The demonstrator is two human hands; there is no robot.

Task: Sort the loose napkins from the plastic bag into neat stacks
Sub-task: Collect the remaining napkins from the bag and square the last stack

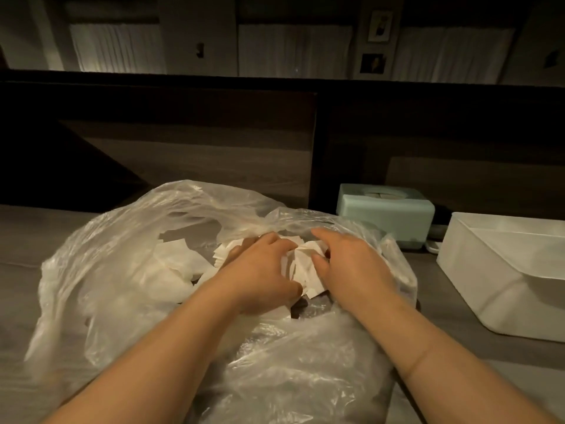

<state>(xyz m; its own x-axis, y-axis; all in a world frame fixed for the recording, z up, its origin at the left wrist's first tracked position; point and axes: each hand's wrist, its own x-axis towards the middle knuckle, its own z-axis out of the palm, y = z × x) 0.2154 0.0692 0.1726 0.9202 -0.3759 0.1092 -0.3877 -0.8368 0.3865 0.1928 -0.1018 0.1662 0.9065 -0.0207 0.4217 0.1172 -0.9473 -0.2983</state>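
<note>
Gathering napkins (301, 264) inside the bag (128, 270) at the table's (18, 240) middle, left hand (260, 270) and right hand (351, 267) both pinching them. Next: lifting out, probably stacking toward three o'clock.

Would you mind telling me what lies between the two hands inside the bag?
In the head view, a bunch of white napkins lies between the left hand and the right hand; both grip it, inside the bag.
</note>
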